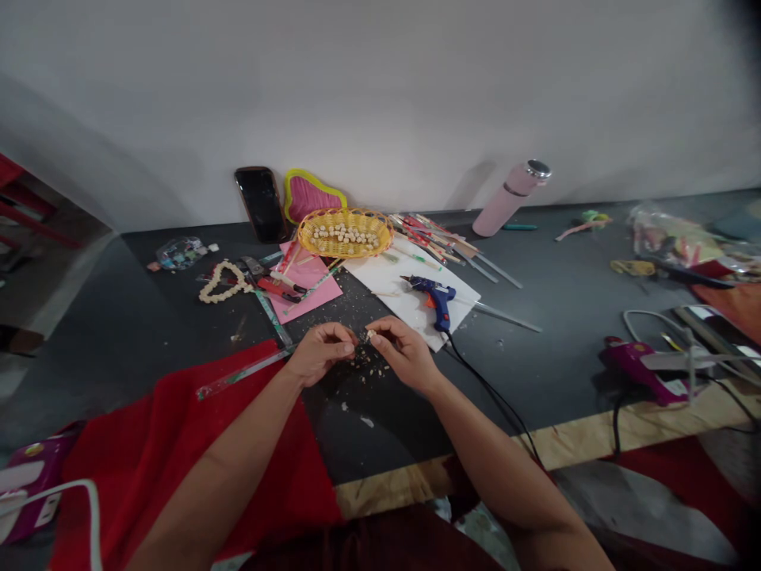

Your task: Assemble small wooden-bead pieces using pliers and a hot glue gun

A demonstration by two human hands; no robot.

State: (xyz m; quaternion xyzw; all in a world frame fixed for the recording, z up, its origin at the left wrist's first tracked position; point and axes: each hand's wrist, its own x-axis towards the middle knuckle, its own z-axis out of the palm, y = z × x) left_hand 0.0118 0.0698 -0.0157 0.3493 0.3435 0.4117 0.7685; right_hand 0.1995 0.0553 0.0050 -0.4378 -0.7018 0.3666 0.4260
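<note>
My right hand (407, 355) pinches a small pale piece (371, 334) between thumb and fingertips. Opposite it, my left hand (323, 352) is closed, thumb against fingers; whatever it may hold is too small to make out. Both hands hover over the dark table, fingertips a short gap apart. Pale crumbs (372, 369) are scattered beneath them. Beyond the hands, a yellow woven basket (346, 251) holds many similar pale pieces. A blue glue gun (437, 300) lies on white paper (380, 277) near my right hand. Red-handled pliers (278, 287) rest on pink paper (318, 295).
A loop of pale pieces (224, 284) lies at the left. Behind stand a phone (260, 204) and a pink bottle (505, 203). Wrapped sticks (425, 238) lie behind the paper. A black cord (491, 388) crosses the right side; red cloth (196, 444) covers the front left.
</note>
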